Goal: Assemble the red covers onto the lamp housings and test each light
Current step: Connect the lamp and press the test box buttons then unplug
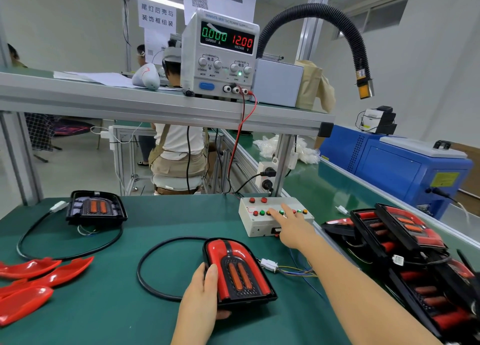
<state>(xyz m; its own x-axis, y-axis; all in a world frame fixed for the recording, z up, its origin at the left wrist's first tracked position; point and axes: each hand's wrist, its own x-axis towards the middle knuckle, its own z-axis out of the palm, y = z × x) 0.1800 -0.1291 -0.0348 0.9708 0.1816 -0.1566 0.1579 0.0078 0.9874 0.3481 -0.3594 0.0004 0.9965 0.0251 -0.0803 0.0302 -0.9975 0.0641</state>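
Ok so here's where I'm at. Left hand [201, 292] is gripping the assembled lamp [239, 272] by its near-left edge, thumb lying on top along the side and the rest of the fingers tucked underneath. The lamp sits flat on the green mat [130, 318], dead centre in front of me, red cover on, with the two orange strips facing up. Its black cable [145, 279] loops off to the left, and the white connector [268, 264] lies just right of the lamp.

Right hand [293, 228] is up and to the right of the lamp, well apart from it, holding nothing, with fingers stretched out onto the white switch box [259, 225]. The fingertip is on the row of coloured buttons, but I can't tell exactly which one.

The power supply [218, 54] on the shelf reads 0.000 current, 12.00 volts.

The bare housing [96, 207] is at the far left, with loose red covers [39, 274] at the near left. There's a pile of covered lamps [405, 241] on the right.
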